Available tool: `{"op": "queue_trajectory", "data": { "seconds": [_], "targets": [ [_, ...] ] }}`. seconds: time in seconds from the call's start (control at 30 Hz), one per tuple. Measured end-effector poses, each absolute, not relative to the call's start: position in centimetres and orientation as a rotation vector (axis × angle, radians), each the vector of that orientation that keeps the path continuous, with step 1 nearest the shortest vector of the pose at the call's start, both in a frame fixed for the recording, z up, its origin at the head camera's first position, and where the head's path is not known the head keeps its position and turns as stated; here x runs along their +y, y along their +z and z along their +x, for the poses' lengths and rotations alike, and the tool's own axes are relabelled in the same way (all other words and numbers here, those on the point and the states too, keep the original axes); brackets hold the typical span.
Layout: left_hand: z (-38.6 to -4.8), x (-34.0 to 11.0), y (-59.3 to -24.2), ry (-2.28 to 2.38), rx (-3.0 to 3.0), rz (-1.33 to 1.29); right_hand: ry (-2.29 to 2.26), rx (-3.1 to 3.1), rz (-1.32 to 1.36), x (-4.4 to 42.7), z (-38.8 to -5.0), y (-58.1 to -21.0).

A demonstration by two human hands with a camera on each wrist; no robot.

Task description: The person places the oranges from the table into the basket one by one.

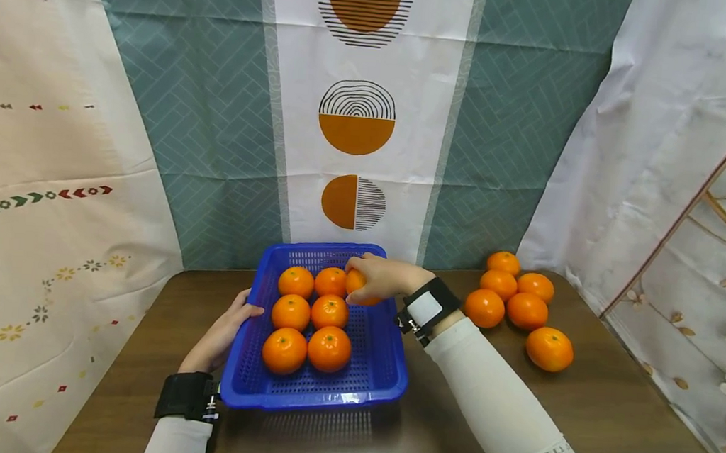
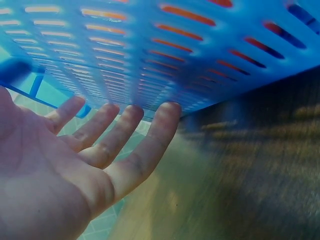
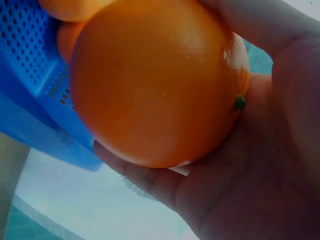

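Observation:
A blue plastic basket (image 1: 359, 395) with perforated walls stands on the table, several oranges (image 1: 329, 349) inside in rows. My right hand (image 1: 386, 277) grips one orange (image 3: 160, 85) over the basket's back right corner; thumb and fingers wrap its sides, and a small green stem end faces the palm. At the basket's left rim is my left hand (image 1: 227, 329), its thumb over the edge and its fingers along the outside. In the left wrist view, the fingertips (image 2: 167, 112) lie against the slotted wall, with orange colour showing through the slots.
Several more oranges (image 1: 527, 310) lie grouped on the right of the brown wooden table (image 1: 450, 418), one nearer the front. A patterned curtain (image 1: 216, 137) hangs behind the table, and printed cloths (image 1: 676, 230) border its sides.

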State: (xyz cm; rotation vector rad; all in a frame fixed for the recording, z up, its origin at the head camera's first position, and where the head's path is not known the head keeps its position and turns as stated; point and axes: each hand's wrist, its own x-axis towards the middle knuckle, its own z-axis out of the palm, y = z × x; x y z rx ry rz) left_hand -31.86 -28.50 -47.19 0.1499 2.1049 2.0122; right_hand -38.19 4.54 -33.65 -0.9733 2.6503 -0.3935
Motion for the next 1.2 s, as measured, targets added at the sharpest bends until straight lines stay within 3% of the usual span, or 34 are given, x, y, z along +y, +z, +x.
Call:
{"op": "queue_trajectory", "data": {
  "seconds": [0.43, 1.2],
  "targets": [
    [-31.7, -28.6, -47.2, 2.021, 2.095, 0.139, -0.487, 2.671, -0.863, 3.0, -40.1, -36.0],
    [-31.8, -28.4, -47.2, 2.033, 2.094, 0.124, -0.304, 2.731, -0.788, 1.9, -40.6, -37.1]
  ]
}}
